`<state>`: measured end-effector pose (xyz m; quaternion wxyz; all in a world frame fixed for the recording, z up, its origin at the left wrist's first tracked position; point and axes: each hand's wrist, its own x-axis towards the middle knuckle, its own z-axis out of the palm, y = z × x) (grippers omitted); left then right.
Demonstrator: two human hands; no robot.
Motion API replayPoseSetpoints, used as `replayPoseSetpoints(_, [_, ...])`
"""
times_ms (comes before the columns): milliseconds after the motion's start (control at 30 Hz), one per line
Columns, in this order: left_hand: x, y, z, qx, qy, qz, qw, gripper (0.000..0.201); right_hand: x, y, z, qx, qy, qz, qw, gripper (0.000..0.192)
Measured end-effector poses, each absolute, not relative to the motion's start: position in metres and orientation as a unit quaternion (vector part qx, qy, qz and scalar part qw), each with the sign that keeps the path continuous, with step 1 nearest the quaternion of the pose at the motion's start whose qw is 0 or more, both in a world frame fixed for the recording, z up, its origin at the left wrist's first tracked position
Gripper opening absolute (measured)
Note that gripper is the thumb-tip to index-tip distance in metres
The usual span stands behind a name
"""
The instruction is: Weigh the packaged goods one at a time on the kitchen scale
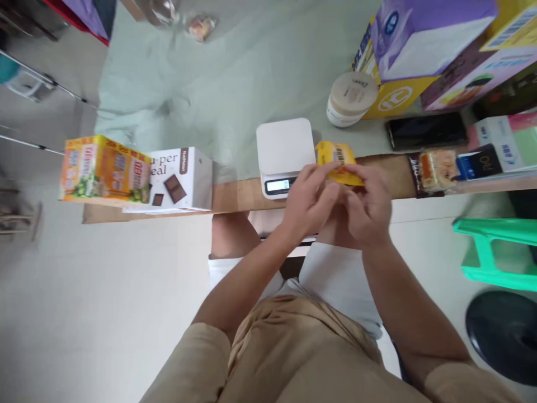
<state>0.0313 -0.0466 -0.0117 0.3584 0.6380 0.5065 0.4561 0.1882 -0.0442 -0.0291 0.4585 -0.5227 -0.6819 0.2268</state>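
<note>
Both of my hands are at a small yellow packet by the table's front edge. My left hand is closed, its fingertips on the packet's lower left side. My right hand pinches the packet's right side, thumb bent toward the fingers. Just left of the packet lies a white digital kitchen scale with nothing on its plate. Its lit display reads 0, partly covered near my left hand. Behind the packet stands a white jar with a cream lid.
Orange box and white chocolate-print box stand at the left front edge. On the right are a purple tissue pack, a black phone and a wrapped snack. A green stool stands on the floor.
</note>
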Motion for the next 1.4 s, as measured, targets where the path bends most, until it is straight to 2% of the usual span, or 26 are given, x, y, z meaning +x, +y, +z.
replayPoseSetpoints(200, [-0.035,-0.037,-0.004,0.575,0.594,0.463,0.319,0.041,0.117,-0.020,-0.028,-0.491,-0.710,0.284,0.417,0.045])
replayPoseSetpoints(433, [-0.043,-0.028,-0.004,0.569,0.623,0.416,0.338,0.039,0.106,-0.005,-0.033,-0.522,-0.703,0.302,0.376,0.043])
replayPoseSetpoints(533, [-0.046,-0.030,-0.009,0.579,0.656,0.410,0.256,0.042,0.116,-0.005,-0.037,-0.516,-0.705,0.296,0.385,0.041])
replayPoseSetpoints(600, [-0.056,-0.034,-0.017,0.566,0.666,0.451,0.179,0.044,0.127,-0.007,-0.043,-0.520,-0.700,0.279,0.403,0.039])
replayPoseSetpoints(667, [-0.071,-0.041,-0.029,0.539,0.658,0.504,0.149,0.045,0.141,-0.009,-0.051,-0.533,-0.679,0.259,0.433,0.033])
replayPoseSetpoints(800, [-0.100,-0.053,-0.052,0.482,0.644,0.550,0.222,0.062,0.162,-0.009,-0.067,-0.556,-0.613,0.290,0.482,0.027])
replayPoseSetpoints(967, [-0.104,-0.058,-0.058,0.490,0.608,0.554,0.289,0.066,0.162,-0.002,-0.074,-0.550,-0.546,0.375,0.509,0.032])
replayPoseSetpoints(1167, [-0.103,-0.059,-0.060,0.511,0.618,0.530,0.278,0.075,0.161,-0.003,-0.075,-0.553,-0.532,0.385,0.513,0.037])
replayPoseSetpoints(1400, [-0.104,-0.059,-0.066,0.531,0.630,0.509,0.248,0.074,0.162,-0.002,-0.076,-0.547,-0.539,0.365,0.526,0.037])
